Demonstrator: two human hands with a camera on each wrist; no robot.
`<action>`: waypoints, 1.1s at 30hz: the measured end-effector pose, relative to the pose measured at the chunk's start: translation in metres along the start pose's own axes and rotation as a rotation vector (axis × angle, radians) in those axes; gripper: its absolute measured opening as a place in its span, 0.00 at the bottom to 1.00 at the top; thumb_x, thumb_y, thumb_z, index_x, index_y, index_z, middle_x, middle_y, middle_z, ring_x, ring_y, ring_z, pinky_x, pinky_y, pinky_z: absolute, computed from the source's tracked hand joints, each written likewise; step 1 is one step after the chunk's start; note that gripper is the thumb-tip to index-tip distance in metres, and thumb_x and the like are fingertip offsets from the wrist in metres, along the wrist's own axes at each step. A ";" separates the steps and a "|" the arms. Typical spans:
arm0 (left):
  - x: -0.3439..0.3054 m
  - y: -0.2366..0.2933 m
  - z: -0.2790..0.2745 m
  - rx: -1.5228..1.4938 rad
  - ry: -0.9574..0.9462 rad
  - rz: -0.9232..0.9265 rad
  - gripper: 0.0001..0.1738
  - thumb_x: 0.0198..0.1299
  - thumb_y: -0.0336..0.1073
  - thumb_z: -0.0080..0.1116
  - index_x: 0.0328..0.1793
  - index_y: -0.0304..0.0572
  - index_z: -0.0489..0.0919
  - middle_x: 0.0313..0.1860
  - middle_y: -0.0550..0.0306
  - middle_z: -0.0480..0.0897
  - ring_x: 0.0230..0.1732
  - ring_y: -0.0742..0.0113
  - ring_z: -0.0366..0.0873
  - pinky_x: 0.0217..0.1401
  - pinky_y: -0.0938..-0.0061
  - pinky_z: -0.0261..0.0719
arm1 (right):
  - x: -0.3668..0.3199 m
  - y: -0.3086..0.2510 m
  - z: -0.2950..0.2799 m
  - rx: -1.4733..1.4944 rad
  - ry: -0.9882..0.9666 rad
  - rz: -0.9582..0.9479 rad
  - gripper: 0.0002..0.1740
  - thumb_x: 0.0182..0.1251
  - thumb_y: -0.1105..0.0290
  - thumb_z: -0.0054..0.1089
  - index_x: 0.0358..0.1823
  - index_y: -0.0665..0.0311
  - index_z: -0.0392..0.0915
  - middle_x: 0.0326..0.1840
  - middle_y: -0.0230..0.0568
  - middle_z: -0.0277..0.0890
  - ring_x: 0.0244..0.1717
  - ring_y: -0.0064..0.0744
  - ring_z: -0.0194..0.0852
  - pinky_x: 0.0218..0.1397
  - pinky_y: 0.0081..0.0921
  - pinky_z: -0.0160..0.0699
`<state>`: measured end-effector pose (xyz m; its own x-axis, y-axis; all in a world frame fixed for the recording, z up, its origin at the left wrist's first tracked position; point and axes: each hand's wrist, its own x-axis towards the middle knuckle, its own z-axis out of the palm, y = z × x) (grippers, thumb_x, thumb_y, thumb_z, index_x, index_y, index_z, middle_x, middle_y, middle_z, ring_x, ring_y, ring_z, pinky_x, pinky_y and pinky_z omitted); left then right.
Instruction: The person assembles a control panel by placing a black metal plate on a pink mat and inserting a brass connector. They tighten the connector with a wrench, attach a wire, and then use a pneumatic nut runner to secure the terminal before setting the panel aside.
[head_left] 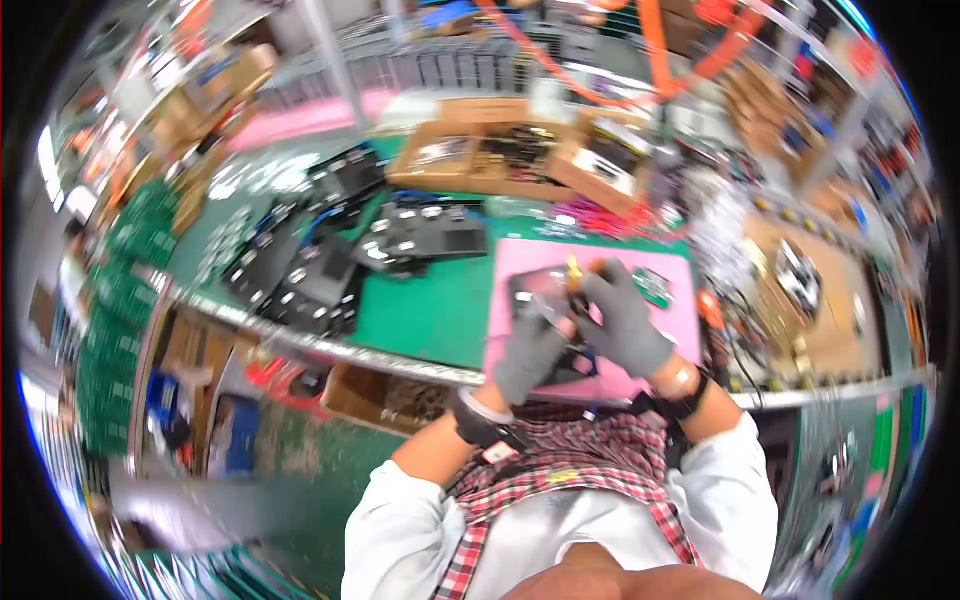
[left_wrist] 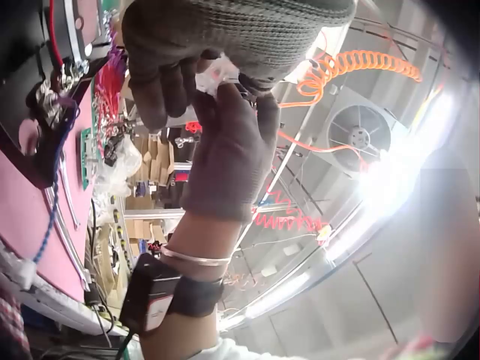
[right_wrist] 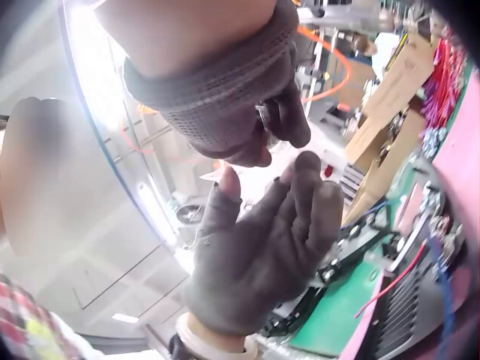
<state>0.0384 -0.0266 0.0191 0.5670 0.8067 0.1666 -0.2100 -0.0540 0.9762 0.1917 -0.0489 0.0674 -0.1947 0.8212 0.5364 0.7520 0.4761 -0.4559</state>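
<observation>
The desk crosses a workshop, its front edge running just under both wrists. At its left, black panels lie clustered; a broad stretch of green shows between them and the pink mat, giving room for sideways movement. Boxes line the back. Over the mat and a black unit, the left hand has thumb and fingers apart, curved up to a clear piece; I cannot tell whether they grip it. The clear piece is raised between the hands, where the right hand pinches it with curled fingers. Right of that lie a small board and, near the mat's right edge, an orange tool.
</observation>
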 end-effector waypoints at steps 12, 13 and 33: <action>0.038 -0.038 0.030 -0.346 0.036 -0.215 0.16 0.65 0.38 0.48 0.53 0.34 0.68 0.38 0.52 0.78 0.36 0.63 0.78 0.45 0.65 0.80 | -0.059 0.067 -0.017 1.401 0.320 0.613 0.20 0.52 0.79 0.57 0.48 0.61 0.67 0.42 0.35 0.69 0.44 0.30 0.70 0.43 0.30 0.79; 0.039 -0.042 0.028 -0.361 0.068 -0.209 0.15 0.65 0.38 0.48 0.52 0.34 0.69 0.36 0.52 0.78 0.37 0.63 0.78 0.44 0.66 0.80 | -0.063 0.072 -0.018 1.475 0.335 0.651 0.20 0.53 0.78 0.57 0.50 0.60 0.67 0.42 0.35 0.68 0.44 0.30 0.70 0.42 0.30 0.80; -0.167 -0.028 -0.197 0.459 0.395 -0.988 0.11 0.53 0.35 0.52 0.40 0.37 0.78 0.27 0.54 0.79 0.22 0.70 0.78 0.23 0.77 0.77 | -0.122 0.089 -0.036 1.596 0.217 0.737 0.28 0.54 0.65 0.60 0.57 0.60 0.63 0.50 0.45 0.69 0.45 0.36 0.73 0.47 0.33 0.78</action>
<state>-0.2075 -0.0435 -0.0639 0.0174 0.7400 -0.6724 0.5402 0.5590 0.6291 0.3054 -0.1180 -0.0131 0.0481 0.9967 -0.0650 -0.6772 -0.0153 -0.7357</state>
